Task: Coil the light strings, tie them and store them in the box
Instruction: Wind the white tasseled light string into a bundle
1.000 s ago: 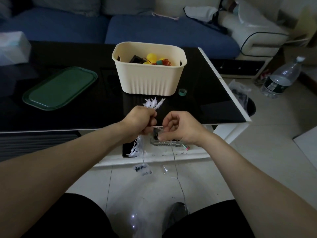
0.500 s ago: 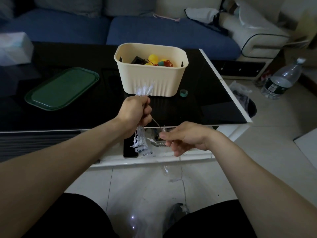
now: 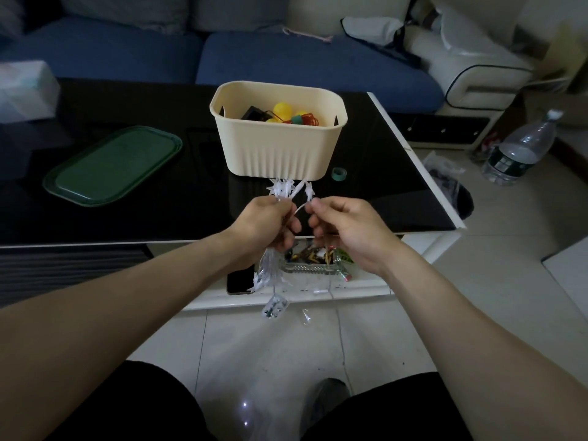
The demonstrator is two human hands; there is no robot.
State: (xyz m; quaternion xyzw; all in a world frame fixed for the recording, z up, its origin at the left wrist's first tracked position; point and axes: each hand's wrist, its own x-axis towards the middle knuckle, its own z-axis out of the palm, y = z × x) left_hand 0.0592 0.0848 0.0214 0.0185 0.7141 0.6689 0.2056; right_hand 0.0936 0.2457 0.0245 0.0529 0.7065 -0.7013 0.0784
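The light string (image 3: 276, 198) sits bunched in your left hand (image 3: 265, 222); your right hand (image 3: 342, 226) pinches its wire, near the box (image 3: 278, 151).

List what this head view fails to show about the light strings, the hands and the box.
- Light string middle: head view, hidden inside the left hand.
- Any tie on it: hidden by the fingers of both hands; right hand.
- Box contents: head view, mostly hidden by its front wall.
- String's tail: too thin and dim against the floor.
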